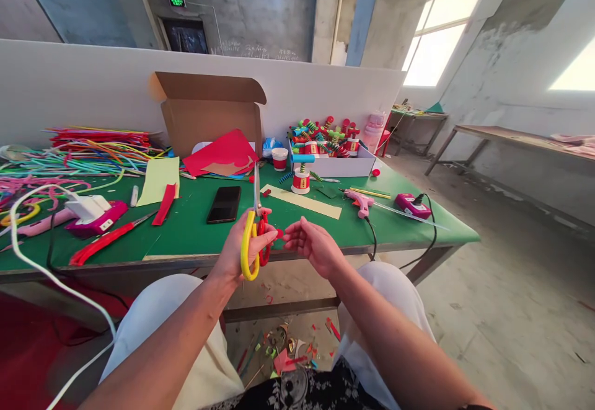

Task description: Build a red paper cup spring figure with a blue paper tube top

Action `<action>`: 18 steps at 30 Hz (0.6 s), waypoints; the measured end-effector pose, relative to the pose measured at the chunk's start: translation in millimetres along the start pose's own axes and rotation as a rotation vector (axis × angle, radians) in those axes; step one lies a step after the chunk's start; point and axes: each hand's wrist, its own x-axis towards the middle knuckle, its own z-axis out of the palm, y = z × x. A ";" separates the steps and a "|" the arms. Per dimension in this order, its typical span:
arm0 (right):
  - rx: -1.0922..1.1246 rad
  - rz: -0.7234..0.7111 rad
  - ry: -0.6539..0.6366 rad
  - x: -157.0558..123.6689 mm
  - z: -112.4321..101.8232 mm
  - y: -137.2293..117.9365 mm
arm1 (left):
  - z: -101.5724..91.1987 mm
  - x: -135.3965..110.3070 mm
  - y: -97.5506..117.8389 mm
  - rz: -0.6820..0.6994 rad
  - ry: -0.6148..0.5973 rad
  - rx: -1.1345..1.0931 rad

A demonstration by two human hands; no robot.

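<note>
My left hand (235, 245) is closed around a pair of scissors (250, 245) with one yellow and one red handle, blades pointing up and away over the table. At the tip of my left thumb is a small red piece (279, 234). My right hand (316, 245) faces it from the right, fingers loosely curled with the thumb apart. Its fingertips are close to the red piece; whether they touch it I cannot tell. Beyond my hands a red and white paper cup figure (300, 180) with a blue top stands upright behind a pale yellow paper strip (307, 203).
On the green table (195, 236) lie a black phone (224, 204), a red-handled knife (105, 242), a pink glue gun (360, 202) and purple power sockets (413, 205). A white box (346, 166) of finished figures, a cardboard box (211, 118) and pipe cleaners (93, 155) line the back.
</note>
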 end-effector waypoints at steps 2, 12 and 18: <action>0.027 0.006 -0.014 -1.4 7.1 5.8 | 2.2 0.2 -2.6 0.003 0.031 -0.027; -0.020 -0.080 0.070 1.2 16.5 10.5 | 9.4 -0.9 -2.2 0.081 0.074 -0.015; -0.031 -0.148 0.110 -1.3 18.6 9.7 | 14.8 -3.6 -3.0 0.084 0.073 -0.053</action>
